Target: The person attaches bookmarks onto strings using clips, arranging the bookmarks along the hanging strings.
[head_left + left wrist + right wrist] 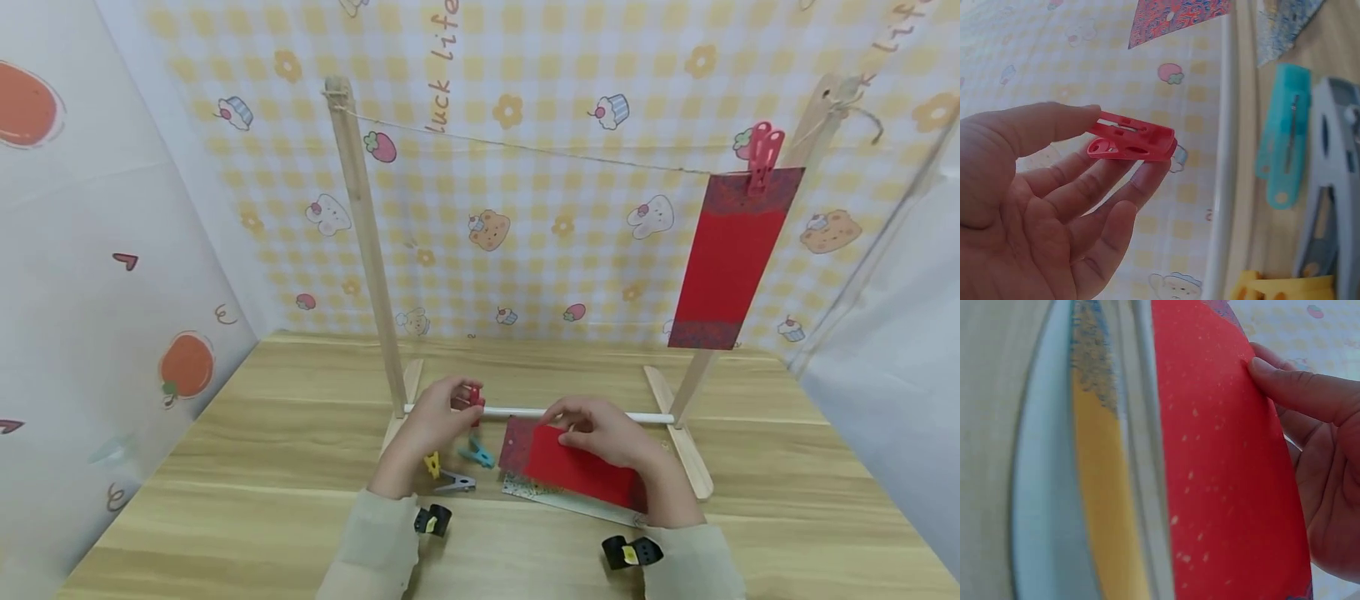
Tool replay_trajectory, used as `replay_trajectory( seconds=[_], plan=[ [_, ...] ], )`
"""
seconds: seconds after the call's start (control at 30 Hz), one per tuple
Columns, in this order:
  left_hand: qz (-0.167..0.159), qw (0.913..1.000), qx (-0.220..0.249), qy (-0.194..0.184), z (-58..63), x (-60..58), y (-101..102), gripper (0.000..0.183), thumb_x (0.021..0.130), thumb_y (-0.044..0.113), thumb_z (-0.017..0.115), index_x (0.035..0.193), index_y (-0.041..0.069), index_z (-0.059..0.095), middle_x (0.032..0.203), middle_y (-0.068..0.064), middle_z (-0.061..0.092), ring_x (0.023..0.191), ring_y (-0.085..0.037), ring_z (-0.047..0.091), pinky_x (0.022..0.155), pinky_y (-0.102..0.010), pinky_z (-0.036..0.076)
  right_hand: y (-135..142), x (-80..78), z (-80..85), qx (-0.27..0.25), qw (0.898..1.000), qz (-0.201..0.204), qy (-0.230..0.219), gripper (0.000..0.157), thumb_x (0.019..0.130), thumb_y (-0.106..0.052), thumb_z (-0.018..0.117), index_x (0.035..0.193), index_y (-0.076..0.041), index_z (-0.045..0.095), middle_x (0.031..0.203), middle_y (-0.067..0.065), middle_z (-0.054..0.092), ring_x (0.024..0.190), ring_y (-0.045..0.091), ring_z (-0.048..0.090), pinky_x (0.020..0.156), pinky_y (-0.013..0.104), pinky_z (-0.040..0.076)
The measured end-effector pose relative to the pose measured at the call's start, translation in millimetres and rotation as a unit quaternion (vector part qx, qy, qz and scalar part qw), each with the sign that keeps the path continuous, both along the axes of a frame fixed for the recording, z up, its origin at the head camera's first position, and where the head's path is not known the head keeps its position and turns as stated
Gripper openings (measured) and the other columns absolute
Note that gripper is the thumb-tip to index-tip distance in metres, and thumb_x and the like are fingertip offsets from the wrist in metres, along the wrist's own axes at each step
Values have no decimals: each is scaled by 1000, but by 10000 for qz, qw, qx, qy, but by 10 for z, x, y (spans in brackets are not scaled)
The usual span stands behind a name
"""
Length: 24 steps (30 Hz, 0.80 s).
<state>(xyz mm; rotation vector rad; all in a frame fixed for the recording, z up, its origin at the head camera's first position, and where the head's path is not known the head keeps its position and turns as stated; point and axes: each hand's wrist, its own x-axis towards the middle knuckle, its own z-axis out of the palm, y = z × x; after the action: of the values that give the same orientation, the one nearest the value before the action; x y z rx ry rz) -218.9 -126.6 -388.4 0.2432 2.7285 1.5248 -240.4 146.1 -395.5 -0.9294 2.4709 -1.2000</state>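
Between thumb and fingers my left hand (447,407) pinches a red clothespin (1135,137), held above the tabletop. My right hand (600,429) grips a red paper strip (577,468) by its long edge, thumb on the near face and fingers behind, as the right wrist view shows. The strip has patterned purple-red ends and is lifted at a tilt over other paper strips (566,502), one pale and one yellow. Near the left hand lie a teal clothespin (477,453), a yellow clothespin (432,465) and a grey clothespin (456,482).
A twine line (525,148) runs between two wooden posts (365,242). At its right end hangs another red strip (731,267), held by a pink clothespin (762,162). A white rod (517,412) joins the posts low down, just behind the hands. A patterned cloth (450,250) stands behind.
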Motion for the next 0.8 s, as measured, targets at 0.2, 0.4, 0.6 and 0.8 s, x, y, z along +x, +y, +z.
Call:
replay_trajectory(
  seconds=[0.2, 0.4, 0.6, 0.8],
  plan=[
    [-493, 9986, -26, 192, 70, 56, 33, 35, 96, 5, 63, 130, 5, 59, 109, -7, 69, 106, -26, 66, 84, -33, 58, 45, 59, 111, 119, 9998, -158, 95, 25, 93, -3, 65, 115, -15, 68, 104, 3, 70, 92, 16, 64, 78, 24, 54],
    [-577, 9976, -89, 375, 137, 106, 63, 36, 94, 6, 66, 130, 6, 60, 109, -6, 70, 107, -25, 66, 84, -34, 58, 70, 108, 202, 228, 9988, -248, 369, 26, 93, -4, 65, 115, -17, 68, 99, -1, 70, 89, 15, 62, 77, 26, 52],
    [-663, 9954, -110, 684, 209, 126, 88, 33, 93, 4, 66, 126, 5, 62, 109, -7, 72, 107, -25, 66, 90, -41, 56, 110, 117, 290, 206, 9979, -250, 558, 26, 94, -5, 65, 116, -18, 68, 99, -2, 70, 89, 14, 61, 76, 27, 52],
    [-736, 9931, -152, 903, 268, 169, 101, 32, 93, 4, 67, 125, 4, 63, 110, -9, 69, 110, -26, 63, 84, -35, 56, 153, 148, 344, 13, 9961, -359, 801, 26, 93, -3, 65, 116, -16, 68, 99, -2, 69, 86, 9, 61, 73, 26, 51]
  ],
)
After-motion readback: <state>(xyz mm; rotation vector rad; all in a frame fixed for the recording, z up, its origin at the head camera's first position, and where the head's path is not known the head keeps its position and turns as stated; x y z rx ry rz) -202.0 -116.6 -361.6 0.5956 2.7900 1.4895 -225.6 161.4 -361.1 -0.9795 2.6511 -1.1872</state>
